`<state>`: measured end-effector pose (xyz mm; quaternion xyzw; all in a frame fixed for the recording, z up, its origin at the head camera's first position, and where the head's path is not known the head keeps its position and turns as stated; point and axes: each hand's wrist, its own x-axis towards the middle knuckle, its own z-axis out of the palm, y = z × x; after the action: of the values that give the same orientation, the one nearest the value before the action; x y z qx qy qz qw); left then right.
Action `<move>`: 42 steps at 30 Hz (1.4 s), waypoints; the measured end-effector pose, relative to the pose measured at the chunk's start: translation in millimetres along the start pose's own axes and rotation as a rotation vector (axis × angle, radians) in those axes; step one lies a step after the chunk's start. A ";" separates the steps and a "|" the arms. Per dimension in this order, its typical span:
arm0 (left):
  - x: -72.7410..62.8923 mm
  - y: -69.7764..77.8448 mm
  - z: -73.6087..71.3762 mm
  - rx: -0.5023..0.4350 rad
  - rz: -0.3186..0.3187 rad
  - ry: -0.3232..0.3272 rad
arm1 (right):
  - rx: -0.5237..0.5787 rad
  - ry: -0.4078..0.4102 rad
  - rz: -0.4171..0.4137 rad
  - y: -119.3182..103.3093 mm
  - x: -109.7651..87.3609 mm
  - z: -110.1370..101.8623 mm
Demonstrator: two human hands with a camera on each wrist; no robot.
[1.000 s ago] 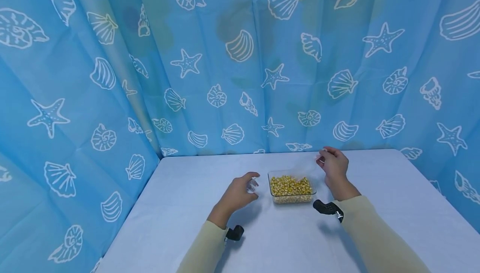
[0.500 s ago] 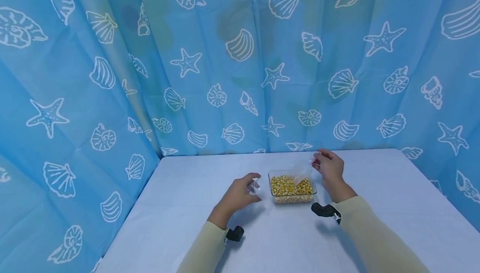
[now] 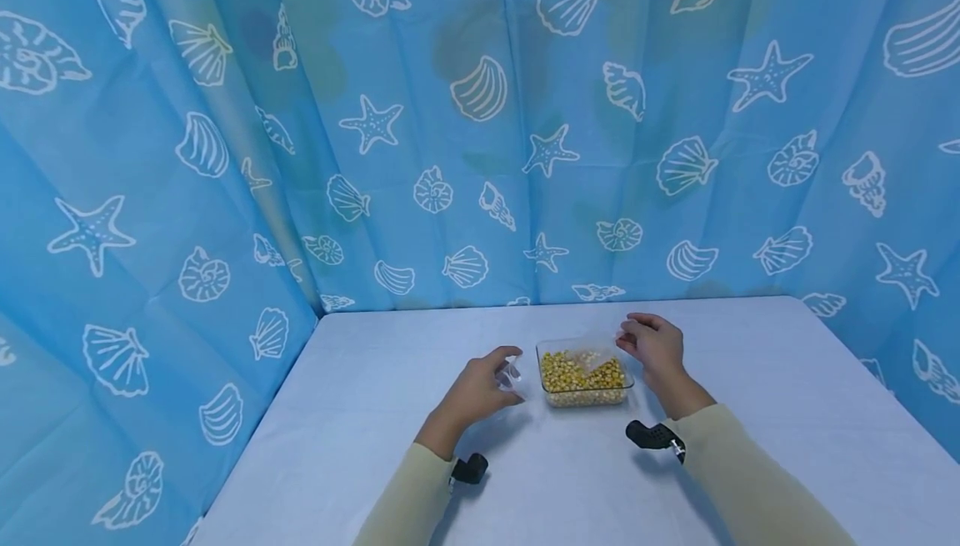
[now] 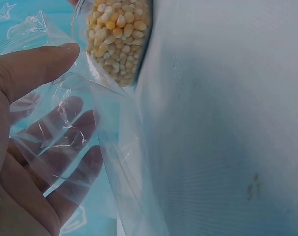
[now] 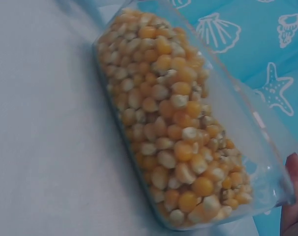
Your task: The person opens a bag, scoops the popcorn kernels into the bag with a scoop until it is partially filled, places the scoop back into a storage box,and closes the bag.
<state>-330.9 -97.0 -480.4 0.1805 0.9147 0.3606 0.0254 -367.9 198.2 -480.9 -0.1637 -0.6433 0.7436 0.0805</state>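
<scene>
A clear rectangular container (image 3: 553, 343) stands on the table, filled with yellow and pale corn kernels (image 3: 562, 373). To its left, my left hand (image 3: 476, 385) holds a clear plastic bag (image 4: 124, 123), its thumb and fingers spread apart around the film. Through the bag the fingers show in the left wrist view; no kernels are visible inside. My right hand (image 3: 657, 352), at the container's far right corner, pinches a translucent plastic piece (image 3: 600, 346) that slopes down into the kernels. Its exact kind is unclear. Kernels show through or on its lower end.
A white cloth covers the table (image 3: 390, 379). Behind and at the sides hangs a blue curtain (image 3: 480, 154) printed with white shells and starfish. Black wrist cameras (image 3: 470, 468) sit on both sleeves, the right one close to the container's front right corner.
My right hand has moved left and lower toward the container, and the translucent piece now reaches further over the kernels. My left hand with the bag has barely moved.
</scene>
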 end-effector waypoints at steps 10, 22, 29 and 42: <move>0.8 -0.8 3.4 -0.020 -0.010 0.013 | -0.037 -0.181 0.026 -2.0 -3.9 -6.2; 2.2 -1.6 5.7 -0.027 0.028 0.006 | 0.094 -0.195 0.201 -7.5 -2.2 -15.7; 1.2 -0.6 4.4 -0.055 0.033 0.035 | 0.259 -0.186 0.261 -1.5 -5.5 -18.9; 4.4 -2.0 10.7 -0.100 0.063 0.058 | 0.483 -0.119 0.328 -5.4 -10.8 -22.3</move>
<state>-333.8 -89.9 -489.2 0.1974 0.8897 0.4117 -0.0035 -350.6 216.3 -476.7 -0.1977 -0.4164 0.8864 -0.0423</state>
